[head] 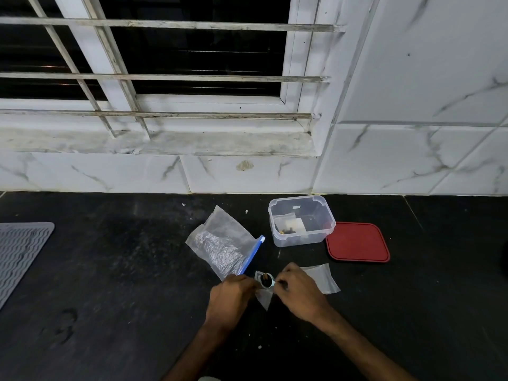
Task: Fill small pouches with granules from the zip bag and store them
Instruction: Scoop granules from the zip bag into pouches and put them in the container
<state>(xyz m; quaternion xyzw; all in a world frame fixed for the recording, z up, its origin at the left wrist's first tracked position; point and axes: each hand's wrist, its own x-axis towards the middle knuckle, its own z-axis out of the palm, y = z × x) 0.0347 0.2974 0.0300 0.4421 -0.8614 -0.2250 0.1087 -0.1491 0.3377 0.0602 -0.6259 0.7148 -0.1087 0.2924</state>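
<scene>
We hold a small pouch (pixel 264 294) between both hands, low over the dark tabletop (pixel 110 270), just in front of the zip bag (pixel 222 247). The left hand (pixel 229 294) pinches one side of the mouth and the right hand (pixel 298 290) pinches the other side; the fingers of both are closed on the thin plastic, though the exact fingertips are too small to see well. Between the hands the mouth stands open as a round ring, with something dark in it, probably granules.

To do this step well, we think the two pinches should stay level and pull gently apart, so the mouth stays round and nothing spills, and the pouch should stay over the tabletop.

The pouch's long axis runs from the mouth, which points away from us toward the wall, to its bottom corner, which points toward us. The zip bag lies flat, its blue zip edge turned to the right. More empty pouches (pixel 320 279) lie beside the right hand, and the clear box (pixel 301 220) with its red lid (pixel 357 242) waits behind.
</scene>
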